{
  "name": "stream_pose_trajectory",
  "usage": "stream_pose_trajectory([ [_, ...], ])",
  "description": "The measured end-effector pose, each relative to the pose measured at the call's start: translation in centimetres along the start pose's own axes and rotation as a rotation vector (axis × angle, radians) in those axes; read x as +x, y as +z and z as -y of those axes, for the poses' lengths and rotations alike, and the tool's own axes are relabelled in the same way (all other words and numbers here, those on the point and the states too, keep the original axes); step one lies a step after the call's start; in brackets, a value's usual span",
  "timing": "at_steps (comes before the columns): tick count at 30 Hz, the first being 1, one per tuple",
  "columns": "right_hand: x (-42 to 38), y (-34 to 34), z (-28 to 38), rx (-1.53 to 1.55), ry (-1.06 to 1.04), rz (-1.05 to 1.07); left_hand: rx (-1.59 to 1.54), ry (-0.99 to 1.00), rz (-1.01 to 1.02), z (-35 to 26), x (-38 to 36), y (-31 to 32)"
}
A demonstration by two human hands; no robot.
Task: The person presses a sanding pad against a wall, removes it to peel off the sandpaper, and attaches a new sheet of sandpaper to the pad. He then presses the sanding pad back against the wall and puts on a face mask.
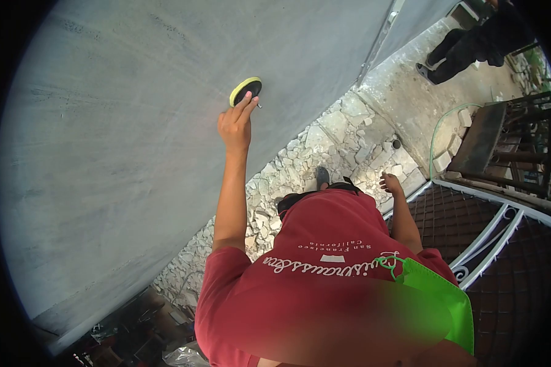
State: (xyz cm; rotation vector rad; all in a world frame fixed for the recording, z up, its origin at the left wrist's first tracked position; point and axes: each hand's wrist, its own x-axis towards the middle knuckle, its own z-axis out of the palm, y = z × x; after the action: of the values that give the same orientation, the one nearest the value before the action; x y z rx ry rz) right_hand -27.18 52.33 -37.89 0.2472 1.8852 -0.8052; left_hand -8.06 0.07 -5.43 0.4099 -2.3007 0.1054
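My left hand [236, 125] reaches out to the grey wall [134, 140] with its fingers closed on a round sanding pad [247, 92]. The pad has a black back and a yellow foam-like rim, and it lies up against the wall face. Dark streaks and scuffs mark the wall's smooth surface. Down beside my body, my right hand [392, 183] hangs with loosely bent fingers apart and nothing in it, above the pale rubble strip.
Broken stone rubble [324, 137] covers the ground along the wall's foot. White-framed metal mesh [465, 214] is at right, below a dark metal rack [496, 137]. A green hose [438, 137] crosses the concrete. Another person [471, 49] stands at the upper right.
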Motion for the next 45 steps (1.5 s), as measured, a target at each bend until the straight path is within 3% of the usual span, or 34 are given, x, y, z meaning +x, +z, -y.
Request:
stream_pose_trajectory([
  [3, 0.1, -0.3, -0.6, 0.001, -0.018, 0.0, 0.101, -0.019, -0.24, -0.4, 4.4, -4.9],
  [6, -0.3, -0.3, -0.7, -0.008, -0.003, -0.005, -0.024, -0.087, -0.429, -0.4, 5.3, -5.0],
  [7, -0.7, -0.2, -0.5, -0.018, -0.006, -0.004, -0.028, -0.09, -0.43, -0.5, 4.5, -4.0],
  [10, -0.7, 0.2, -0.1, -0.023, -0.012, -0.004, -0.068, -0.114, -0.164, -0.2, -0.2, 0.1],
  [13, -0.3, 0.9, 0.3, -0.043, -0.023, 0.006, -0.085, -0.161, -0.071, -1.1, -0.7, 0.2],
  [18, 0.1, 2.9, 5.2, -0.112, -0.117, 0.04, -0.018, -0.097, -0.39, -0.8, 5.3, -5.2],
  [22, 0.7, 3.9, 8.3, -0.137, -0.253, 0.061, -0.047, -0.157, -0.516, -0.5, 5.1, -4.6],
  [26, 1.3, 4.4, 8.3, -0.102, -0.271, 0.07, -0.045, -0.152, -0.366, -0.5, -0.3, -0.3],
  [28, 1.4, 4.6, 7.2, -0.086, -0.255, 0.069, -0.061, -0.181, -0.184, -1.0, -1.2, -0.2],
  [31, 1.9, 5.0, 7.2, -0.223, -0.253, 0.039, -0.035, -0.131, -0.31, -0.6, 1.7, -3.1],
  [34, -0.1, 7.0, 11.7, -0.226, -0.474, 0.053, -0.012, -0.123, -0.432, -0.4, 5.2, -6.4],
  [37, -5.4, 10.4, 21.3, -0.237, -0.757, 0.051, -0.091, -0.153, -0.46, -0.3, 3.8, -3.6],
  [40, -14.6, 13.8, 31.3, -0.117, -0.924, 0.178, -0.128, -0.236, -0.055, -1.9, 0.4, 0.1],
  [44, -22.2, 17.9, 39.6, -0.153, -1.068, 0.267, -0.114, -0.218, 0.009, -1.8, -0.4, 1.7],
  [45, -22.9, 18.9, 40.7, -0.219, -1.126, 0.196, -0.164, -0.214, -0.044, -1.9, 0.0, 1.4],
])
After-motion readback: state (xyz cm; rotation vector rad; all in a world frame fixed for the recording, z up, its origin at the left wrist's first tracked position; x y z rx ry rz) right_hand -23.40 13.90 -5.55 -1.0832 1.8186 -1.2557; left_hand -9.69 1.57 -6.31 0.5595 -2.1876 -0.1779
